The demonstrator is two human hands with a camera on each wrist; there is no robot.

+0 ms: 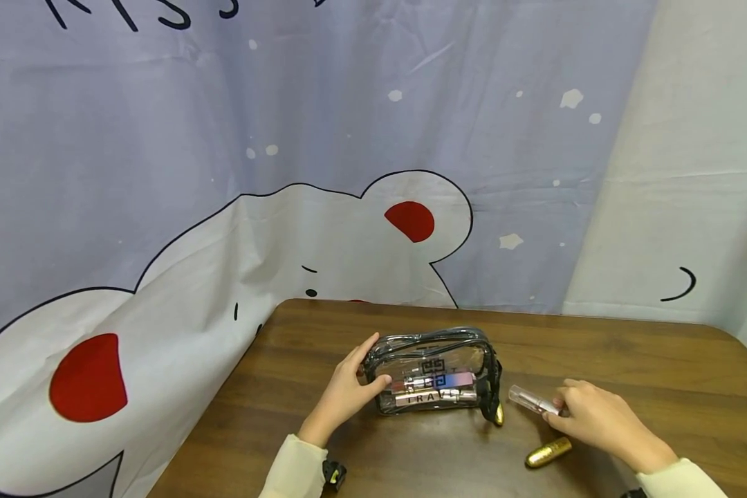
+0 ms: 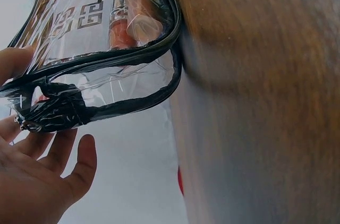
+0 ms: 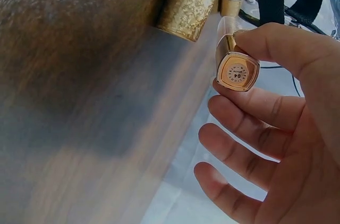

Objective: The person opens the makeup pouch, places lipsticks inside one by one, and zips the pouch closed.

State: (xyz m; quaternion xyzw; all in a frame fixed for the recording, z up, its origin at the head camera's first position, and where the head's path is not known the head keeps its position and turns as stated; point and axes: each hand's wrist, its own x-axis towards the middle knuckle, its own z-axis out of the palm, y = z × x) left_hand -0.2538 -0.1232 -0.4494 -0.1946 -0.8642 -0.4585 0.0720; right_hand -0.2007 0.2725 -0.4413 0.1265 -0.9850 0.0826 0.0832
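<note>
A clear pouch with black trim [image 1: 404, 355] stands on the table, its front printed with dark lettering. Several cosmetic tubes [image 1: 460, 380] lie inside it. My left hand [image 1: 342, 394] grips the pouch's left end, thumb on the front and fingers behind. To the right of the pouch, my right hand [image 1: 600, 418] pinches a lipstick tube [image 1: 532, 400] between thumb and index finger, its clear end toward the pouch. In the right wrist view the lipstick's base [image 3: 237, 73] bears a round label; the other fingers are spread loosely.
A glittery gold tube [image 1: 548, 453] lies on the wooden table [image 1: 660, 360] just in front of my right hand. Another gold tube [image 1: 499, 415] shows partly at the pouch's right corner. A printed cloth [image 1: 348, 124] hangs behind the table.
</note>
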